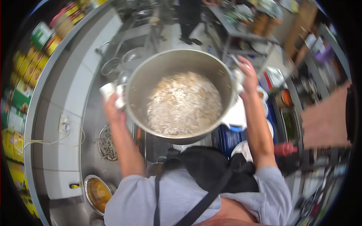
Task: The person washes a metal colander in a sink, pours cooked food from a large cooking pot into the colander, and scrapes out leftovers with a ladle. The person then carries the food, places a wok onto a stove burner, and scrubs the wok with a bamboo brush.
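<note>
A large metal stockpot (137, 90) is held up in front of my body, its open mouth facing me. Inside it lies a pale, lumpy, wet-looking food (184, 101) with brownish bits, too blurred to name. My left hand (114, 109) grips the pot's left side through a white cloth (108, 89). On the opposite side my right hand (249, 75) is wrapped round the other handle, also with white cloth (239, 77) in it. The handles themselves are mostly hidden by the cloths and fingers.
On the left counter sit a strainer of shrimp-like pieces (107, 145) and a metal bowl of orange liquid (98, 193). Cans (41, 35) line a shelf above. Blue containers (228, 139) stand at right. A person in dark trousers (187, 19) stands ahead; another person's sleeve (328, 116) is at right.
</note>
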The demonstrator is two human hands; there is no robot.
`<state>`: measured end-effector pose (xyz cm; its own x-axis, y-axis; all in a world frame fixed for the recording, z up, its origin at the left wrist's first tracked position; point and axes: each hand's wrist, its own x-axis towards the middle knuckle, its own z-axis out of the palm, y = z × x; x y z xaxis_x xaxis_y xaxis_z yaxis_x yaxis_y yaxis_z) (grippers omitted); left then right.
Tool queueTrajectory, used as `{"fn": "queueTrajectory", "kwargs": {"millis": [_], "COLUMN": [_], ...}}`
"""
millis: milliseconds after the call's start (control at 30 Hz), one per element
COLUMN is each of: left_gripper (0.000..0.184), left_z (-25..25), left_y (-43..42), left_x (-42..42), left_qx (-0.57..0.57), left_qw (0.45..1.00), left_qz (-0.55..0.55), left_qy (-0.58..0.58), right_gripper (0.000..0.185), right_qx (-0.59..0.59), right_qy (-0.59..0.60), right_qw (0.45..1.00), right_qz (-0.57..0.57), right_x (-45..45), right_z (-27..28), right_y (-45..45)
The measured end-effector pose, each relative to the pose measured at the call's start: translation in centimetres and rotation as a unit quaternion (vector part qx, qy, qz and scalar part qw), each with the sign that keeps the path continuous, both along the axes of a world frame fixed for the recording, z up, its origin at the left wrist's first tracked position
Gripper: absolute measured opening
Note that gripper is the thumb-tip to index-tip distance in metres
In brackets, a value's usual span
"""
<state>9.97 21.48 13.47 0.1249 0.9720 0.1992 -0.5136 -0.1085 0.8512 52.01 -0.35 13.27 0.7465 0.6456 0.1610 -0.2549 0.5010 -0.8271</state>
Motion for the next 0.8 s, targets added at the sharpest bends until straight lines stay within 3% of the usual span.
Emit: {"fn": "queueTrajectory", "kwargs": {"millis": [133, 333, 633, 800], "left_gripper": [0.042, 0.037, 0.038, 0.044], "left_z": [0.0, -2.8, -5.8, -7.4], "left_y": [4.7, 12.9, 24.5, 30.8], "left_x": [8.5, 14.9, 22.4, 26.7], "left_qx": [0.017, -0.012, -0.072, -0.111], "left_qw": [1.000, 1.000, 0.996, 0.993], "left_qz": [0.004, -0.010, -0.052, -0.032], "left_qy": [-0.004, 0.021, 0.033, 0.009], "right_gripper": [0.041, 0.039, 0.039, 0.041], "right_qx": [-0.027, -0.012, -0.105, -0.151], "right_qy": [0.006, 0.020, -0.084, -0.119], "right_qw": [0.998, 0.998, 0.985, 0.978], "right_qz": [-0.049, -0.060, -0.104, -0.075], "right_x": [4.4, 11.3, 19.4, 26.8], "right_z": [-0.3, -1.3, 0.6, -2.2], "right_y": [3.2, 11.4, 25.4, 33.8]}}
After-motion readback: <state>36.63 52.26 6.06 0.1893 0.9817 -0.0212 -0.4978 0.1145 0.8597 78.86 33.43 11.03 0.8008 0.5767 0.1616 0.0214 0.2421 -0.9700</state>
